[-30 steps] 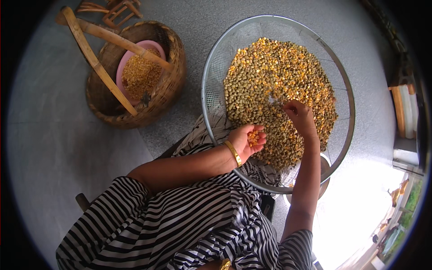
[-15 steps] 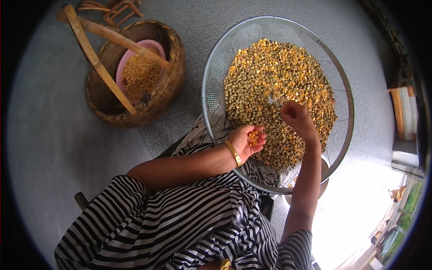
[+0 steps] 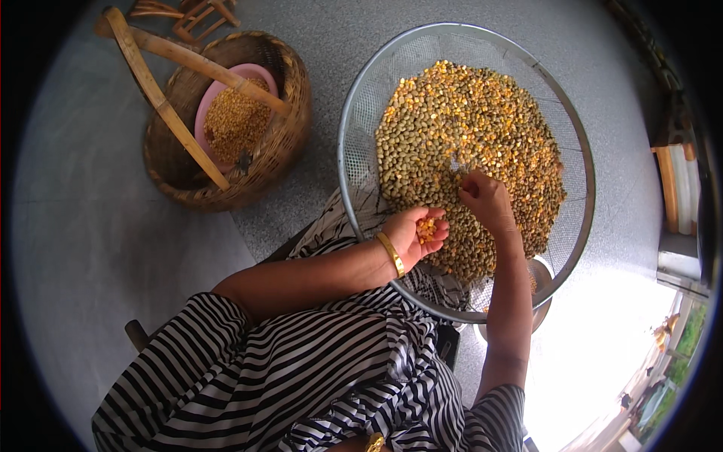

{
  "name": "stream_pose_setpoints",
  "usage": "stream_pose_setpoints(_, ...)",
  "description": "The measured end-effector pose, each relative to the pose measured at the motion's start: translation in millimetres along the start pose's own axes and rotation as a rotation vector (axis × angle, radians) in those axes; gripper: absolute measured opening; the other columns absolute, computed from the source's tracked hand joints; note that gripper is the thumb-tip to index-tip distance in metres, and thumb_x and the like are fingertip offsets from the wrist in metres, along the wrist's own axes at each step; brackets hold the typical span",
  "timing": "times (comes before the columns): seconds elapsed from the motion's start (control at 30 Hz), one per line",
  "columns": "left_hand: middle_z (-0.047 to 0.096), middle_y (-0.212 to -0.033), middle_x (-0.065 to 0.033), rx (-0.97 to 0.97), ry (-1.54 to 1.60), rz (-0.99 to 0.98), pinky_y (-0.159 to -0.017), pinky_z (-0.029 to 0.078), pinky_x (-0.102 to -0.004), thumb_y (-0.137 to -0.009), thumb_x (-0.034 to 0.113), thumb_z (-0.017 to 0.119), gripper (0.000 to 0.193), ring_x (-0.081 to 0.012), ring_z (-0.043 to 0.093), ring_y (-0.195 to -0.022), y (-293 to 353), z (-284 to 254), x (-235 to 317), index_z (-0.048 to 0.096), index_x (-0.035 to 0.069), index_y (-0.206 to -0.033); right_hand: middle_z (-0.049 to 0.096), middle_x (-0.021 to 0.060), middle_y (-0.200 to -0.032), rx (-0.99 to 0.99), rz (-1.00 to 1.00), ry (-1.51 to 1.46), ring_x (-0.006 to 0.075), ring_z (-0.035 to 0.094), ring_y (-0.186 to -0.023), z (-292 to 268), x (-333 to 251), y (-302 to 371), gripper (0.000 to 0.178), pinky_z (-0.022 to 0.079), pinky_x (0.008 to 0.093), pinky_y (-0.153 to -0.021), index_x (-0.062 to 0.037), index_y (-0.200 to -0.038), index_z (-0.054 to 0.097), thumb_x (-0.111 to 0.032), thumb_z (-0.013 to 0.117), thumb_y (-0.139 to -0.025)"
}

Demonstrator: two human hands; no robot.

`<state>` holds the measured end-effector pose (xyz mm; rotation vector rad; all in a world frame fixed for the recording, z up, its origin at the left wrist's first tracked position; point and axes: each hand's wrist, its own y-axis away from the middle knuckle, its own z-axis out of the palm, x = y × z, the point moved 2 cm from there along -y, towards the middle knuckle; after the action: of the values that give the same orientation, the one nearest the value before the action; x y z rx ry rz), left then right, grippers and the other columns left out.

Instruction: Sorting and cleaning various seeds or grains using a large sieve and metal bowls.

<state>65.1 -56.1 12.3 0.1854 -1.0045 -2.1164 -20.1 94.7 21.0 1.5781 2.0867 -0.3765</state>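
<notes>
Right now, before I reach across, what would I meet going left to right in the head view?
Woven basket, gold bangle, left hand cupping yellow kernels, right hand over the seed heap, wood-edged pale object near the right rim.

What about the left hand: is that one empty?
No, the left hand is cupped, with yellow-orange kernels visible in its palm.

The top (image 3: 301, 331) is striped, the bangle (image 3: 391, 255) gold.
</notes>
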Motion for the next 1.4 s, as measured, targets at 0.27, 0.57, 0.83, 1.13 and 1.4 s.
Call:
stream_pose_setpoints(0.27, 0.055, -0.076, -0.0053, -0.001, -0.005, 0.007, -0.062, 0.043, -0.0254, -0.082, 0.018, 0.042, 0.017, -0.0147, 0.053, -0.068, 1, -1, 1, 0.054, 0.006, -0.085, 0.056, 0.0015, -0.062, -0.141, 0.01, -0.457, 0.0086, 0.05, -0.056, -22, -9, 1, 0.008, 0.041, 0.0222, -0.052, -0.0028, -0.072, 0.053, -0.007, 0.059, -0.068)
stream_pose_setpoints(0.57, 0.055, -0.076, -0.0062, -0.014, 0.019, 0.002, -0.062, 0.044, -0.0255, -0.082, 0.017, 0.043, 0.016, -0.0147, 0.053, -0.07, -1, 0, -1, 0.054, 0.005, -0.085, 0.058, 0.0057, -0.07, 0.071, -0.029, -0.145, 0.0123, 0.054, -0.057, -10, 3, -5, 0.014, 0.043, 0.0246, -0.053, -0.007, -0.081, 0.058, -0.004, 0.056, -0.067)
stream_pose_setpoints(0.83, 0.055, -0.077, -0.0072, 0.009, 0.027, 0.003, -0.062, 0.045, -0.0251, -0.083, 0.016, 0.041, 0.017, -0.0148, 0.053, -0.069, 1, 1, 0, 0.053, 0.004, -0.086, 0.054, 0.0061, -0.067, 0.159, -0.145, 0.046, 0.0212, 0.054, -0.059, 6, 2, -7, 0.011, 0.043, 0.031, -0.053, -0.0069, -0.077, 0.052, -0.007, 0.056, -0.067)
stream_pose_setpoints(1.13, 0.055, -0.077, -0.0076, -0.004, 0.04, 0.005, -0.063, 0.045, -0.0259, -0.083, 0.015, 0.04, 0.017, -0.0156, 0.053, -0.07, 1, 0, 0, 0.053, 0.004, -0.086, 0.056, 0.0045, -0.07, 0.066, -0.063, -0.161, 0.0114, 0.053, -0.059, -9, -2, -7, 0.014, 0.043, 0.024, -0.052, -0.0041, -0.081, 0.055, -0.005, 0.058, -0.067)
stream_pose_setpoints(1.4, 0.055, -0.078, -0.0077, -0.005, 0.043, 0.027, -0.064, 0.045, -0.0269, -0.082, 0.016, 0.041, 0.017, -0.016, 0.054, -0.071, -1, -1, -1, 0.053, 0.005, -0.086, 0.058, 0.0039, -0.067, -0.035, -0.052, -0.479, 0.0064, 0.052, -0.059, -5, -7, -8, 0.012, 0.042, 0.0204, -0.054, -0.0016, -0.08, 0.058, -0.009, 0.058, -0.071)
